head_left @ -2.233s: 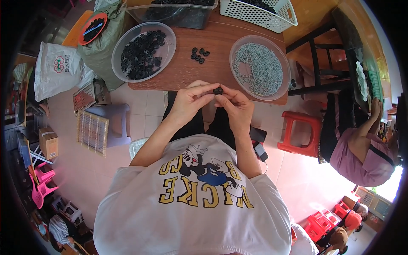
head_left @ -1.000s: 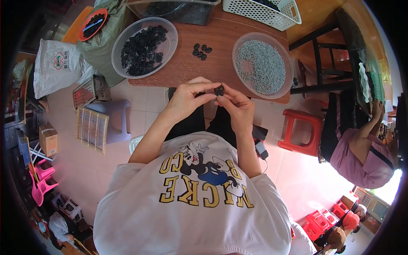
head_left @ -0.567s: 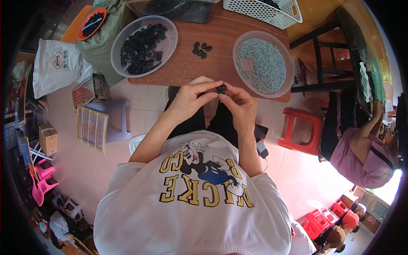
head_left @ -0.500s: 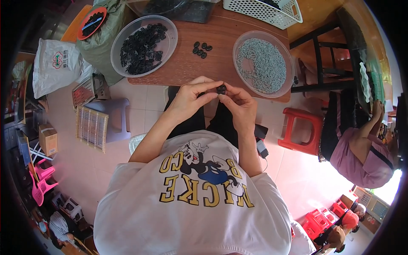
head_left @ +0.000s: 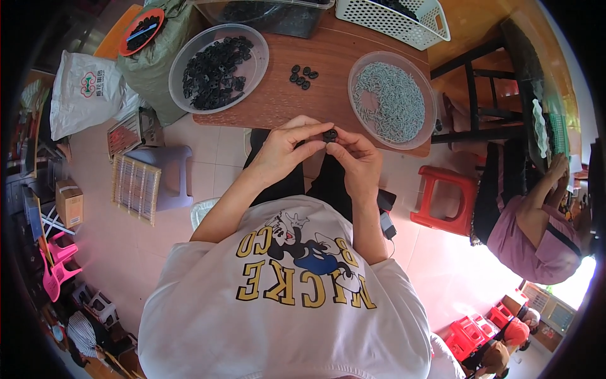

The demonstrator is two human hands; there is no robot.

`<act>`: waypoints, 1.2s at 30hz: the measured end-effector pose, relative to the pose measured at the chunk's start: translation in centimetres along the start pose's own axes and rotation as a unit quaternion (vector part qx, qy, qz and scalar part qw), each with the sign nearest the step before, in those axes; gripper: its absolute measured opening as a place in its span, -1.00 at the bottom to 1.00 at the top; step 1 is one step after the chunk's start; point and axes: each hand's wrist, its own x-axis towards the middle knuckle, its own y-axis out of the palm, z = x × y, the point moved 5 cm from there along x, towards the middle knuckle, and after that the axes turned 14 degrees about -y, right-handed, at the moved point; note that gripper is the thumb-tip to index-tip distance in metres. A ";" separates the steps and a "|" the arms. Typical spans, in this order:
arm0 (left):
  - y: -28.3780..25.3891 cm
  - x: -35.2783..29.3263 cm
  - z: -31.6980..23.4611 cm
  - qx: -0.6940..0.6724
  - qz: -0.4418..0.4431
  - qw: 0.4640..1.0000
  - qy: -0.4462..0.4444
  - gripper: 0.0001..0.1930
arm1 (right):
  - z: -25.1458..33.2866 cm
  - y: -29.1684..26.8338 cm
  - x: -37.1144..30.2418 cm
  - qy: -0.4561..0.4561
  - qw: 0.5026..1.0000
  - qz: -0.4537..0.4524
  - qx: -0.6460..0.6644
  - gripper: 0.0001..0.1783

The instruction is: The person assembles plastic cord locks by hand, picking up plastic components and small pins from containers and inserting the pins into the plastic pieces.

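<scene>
I saw left hand (head_left: 284, 150) and right hand (head_left: 357, 163) pinching a small black part (head_left: 329, 135), upper centre; black-piece bowl (head_left: 258, 71) sat upper left, grey-piece bowl (head_left: 430, 107) upper right of frame.

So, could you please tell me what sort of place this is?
Probably a small assembly workshop, judging by the heaped black parts and many small grey pieces on a wooden table.

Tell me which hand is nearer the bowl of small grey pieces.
Right. The right hand is close to the bowl, by its near-left edge; the left hand is farther left, beyond the small black piece between them.
</scene>
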 end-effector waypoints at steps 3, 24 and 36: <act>0.0 -0.1 0.2 0.014 -0.012 1.000 0.019 -0.66 | 0.0 0.2 0.0 -0.001 1.000 -0.002 0.013 -0.69; 0.6 -0.9 0.0 0.016 -0.107 0.990 0.090 -0.72 | 0.3 0.8 -0.7 -0.064 0.998 -0.015 0.002 -0.73; 1.3 1.2 2.9 -0.088 -0.127 0.986 -0.070 -0.81 | -1.6 -0.2 -1.0 -0.043 0.998 -0.024 -0.041 -0.65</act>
